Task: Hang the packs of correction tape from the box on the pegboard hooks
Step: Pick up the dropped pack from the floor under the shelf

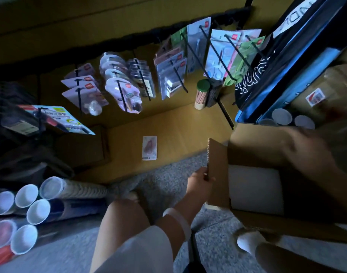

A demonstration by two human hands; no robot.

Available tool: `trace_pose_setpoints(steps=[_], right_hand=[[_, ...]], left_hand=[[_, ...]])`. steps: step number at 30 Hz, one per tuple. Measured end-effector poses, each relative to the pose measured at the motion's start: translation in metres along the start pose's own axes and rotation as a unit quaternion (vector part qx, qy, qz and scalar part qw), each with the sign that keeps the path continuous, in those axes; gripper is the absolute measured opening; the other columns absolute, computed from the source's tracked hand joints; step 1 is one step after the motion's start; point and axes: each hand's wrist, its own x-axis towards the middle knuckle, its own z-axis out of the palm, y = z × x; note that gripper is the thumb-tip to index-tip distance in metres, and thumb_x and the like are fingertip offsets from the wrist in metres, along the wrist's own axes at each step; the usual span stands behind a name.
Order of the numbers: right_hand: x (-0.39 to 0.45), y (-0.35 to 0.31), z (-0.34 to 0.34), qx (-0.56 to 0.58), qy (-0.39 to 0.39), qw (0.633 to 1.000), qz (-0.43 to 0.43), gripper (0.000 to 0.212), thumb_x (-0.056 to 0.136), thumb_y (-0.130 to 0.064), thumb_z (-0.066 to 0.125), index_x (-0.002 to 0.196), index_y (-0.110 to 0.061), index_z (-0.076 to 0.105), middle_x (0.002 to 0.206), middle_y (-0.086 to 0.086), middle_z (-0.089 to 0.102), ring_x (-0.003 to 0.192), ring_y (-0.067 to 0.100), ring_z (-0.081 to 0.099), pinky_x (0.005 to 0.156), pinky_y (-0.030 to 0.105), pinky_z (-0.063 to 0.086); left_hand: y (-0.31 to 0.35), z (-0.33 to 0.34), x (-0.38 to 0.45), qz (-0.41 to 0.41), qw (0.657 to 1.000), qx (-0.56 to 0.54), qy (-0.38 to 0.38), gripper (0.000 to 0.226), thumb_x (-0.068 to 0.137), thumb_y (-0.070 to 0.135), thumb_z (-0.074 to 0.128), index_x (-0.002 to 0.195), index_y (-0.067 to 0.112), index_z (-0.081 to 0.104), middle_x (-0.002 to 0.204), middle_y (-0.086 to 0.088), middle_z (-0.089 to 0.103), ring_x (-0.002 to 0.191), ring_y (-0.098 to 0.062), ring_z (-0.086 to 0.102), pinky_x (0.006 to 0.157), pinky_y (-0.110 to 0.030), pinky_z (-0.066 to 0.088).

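Correction tape packs (169,75) hang on black pegboard hooks (178,75) along the dark rail at the back, in several rows, and 1 loose pack (149,148) lies flat on the wooden shelf (178,131) below them, well apart from the hands. An open cardboard box (253,146) sits at the right on the grey carpet (164,180), with a pale surface showing inside it. The left hand (198,183) pinches the box's left flap (218,170), fingers (205,176) curled round the flap's edge and holding it upright; a white band (178,221) circles that wrist. The right hand (306,148) reaches over the box's far side, blurred, so I cannot tell whether its fingers grip anything. A green-lidded jar of toothpicks (202,93) stands on the shelf beneath the hooks. Stacks of white paper cups (27,205) lie on their sides at the lower left. A blue and black bag (287,62) leans at the upper right, with more cups (282,116) beside it.
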Motion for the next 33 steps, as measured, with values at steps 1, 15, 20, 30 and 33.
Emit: trace_pose_setpoints(steps=[1,15,20,30,33], right_hand=[[-0.022,-0.024,0.004,0.026,-0.039,0.990,-0.130,0.037,0.092,-0.012,0.051,0.128,-0.004,0.050,0.110,0.019,0.062,0.100,0.037,0.058,0.084,0.037,0.044],[-0.143,-0.156,0.204,0.141,-0.420,0.893,-0.077,0.034,0.093,-0.011,0.049,0.127,-0.006,0.053,0.120,0.016,0.057,0.098,0.029,0.054,0.057,0.022,0.031],[-0.148,-0.139,0.255,0.117,-0.462,0.878,-0.039,0.039,0.096,-0.005,0.042,0.132,0.009,0.043,0.117,0.037,0.051,0.091,0.040,0.055,0.042,0.017,0.030],[-0.117,-0.165,0.349,-0.016,-0.436,0.887,-0.152,0.043,0.094,-0.020,0.044,0.137,-0.019,0.040,0.134,0.011,0.049,0.115,0.030,0.052,0.083,0.033,0.041],[-0.113,-0.164,0.376,-0.061,-0.404,0.882,-0.234,0.047,0.094,-0.021,0.046,0.139,-0.015,0.037,0.132,0.012,0.049,0.119,0.032,0.049,0.093,0.040,0.045]], left_hand=[[-0.004,-0.002,0.002,0.000,0.999,-0.020,-0.025,0.027,0.090,0.016,0.056,0.116,0.014,0.058,0.109,-0.011,0.067,0.096,-0.025,0.064,0.084,-0.037,0.055],[-0.136,-0.135,0.037,-0.093,0.982,-0.137,0.089,0.036,0.089,0.006,0.052,0.125,0.009,0.051,0.074,0.000,0.052,0.058,-0.015,0.046,0.047,-0.018,0.035],[-0.157,-0.174,0.063,-0.097,0.992,-0.031,0.072,0.050,0.093,0.011,0.051,0.140,0.010,0.037,0.128,-0.010,0.050,0.104,-0.020,0.049,0.075,-0.020,0.039],[-0.180,-0.180,0.157,-0.044,0.948,0.316,0.011,0.056,0.094,0.019,0.045,0.145,0.024,0.025,0.156,-0.010,0.014,0.139,-0.027,0.025,0.106,-0.028,0.028],[-0.189,-0.174,0.175,-0.020,0.935,0.353,-0.008,0.060,0.093,0.022,0.046,0.147,0.029,0.019,0.157,-0.006,0.008,0.140,-0.028,0.022,0.110,-0.034,0.028]])
